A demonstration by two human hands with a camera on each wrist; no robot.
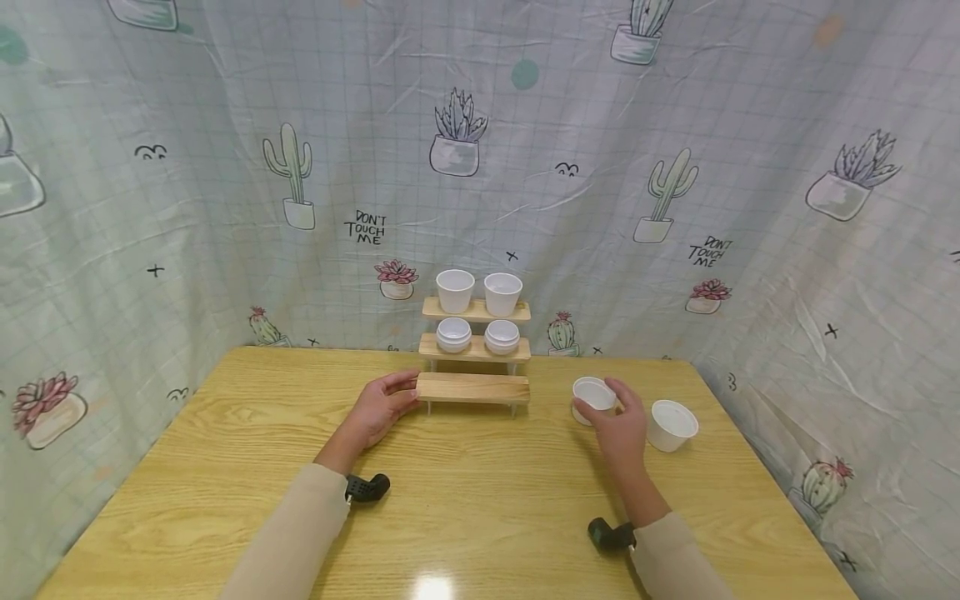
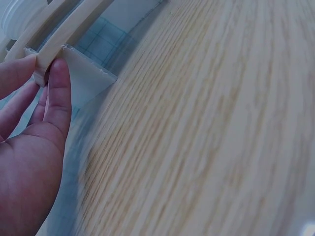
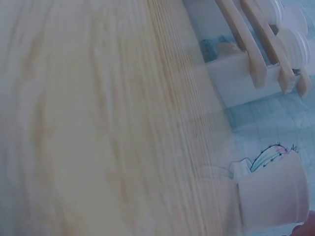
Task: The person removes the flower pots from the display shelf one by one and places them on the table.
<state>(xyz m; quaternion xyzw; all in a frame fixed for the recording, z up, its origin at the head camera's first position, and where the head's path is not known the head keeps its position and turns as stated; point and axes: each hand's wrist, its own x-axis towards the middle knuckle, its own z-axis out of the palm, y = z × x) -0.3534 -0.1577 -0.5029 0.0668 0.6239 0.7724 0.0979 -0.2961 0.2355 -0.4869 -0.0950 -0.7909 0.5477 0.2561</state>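
Note:
A three-tier wooden stand (image 1: 472, 387) stands at the table's back edge. My left hand (image 1: 384, 407) pinches the left end of its lowest board (image 2: 74, 27), thumb and fingers on either side of the wood. To the right of the stand, my right hand (image 1: 622, 421) holds a white cup (image 1: 592, 390) by its sides. In the right wrist view this white cup (image 3: 274, 194) looks upright on the table, a fingertip at its rim. Another white cup (image 1: 672, 423) stands just right of that hand.
Two tall white cups (image 1: 455, 292) (image 1: 502, 294) stand on the top board, two rounded white bowls (image 1: 453, 335) (image 1: 502, 337) on the middle one. A cactus-print curtain (image 1: 480, 208) hangs behind and beside the wooden table (image 1: 465, 500). Both wrists wear black devices.

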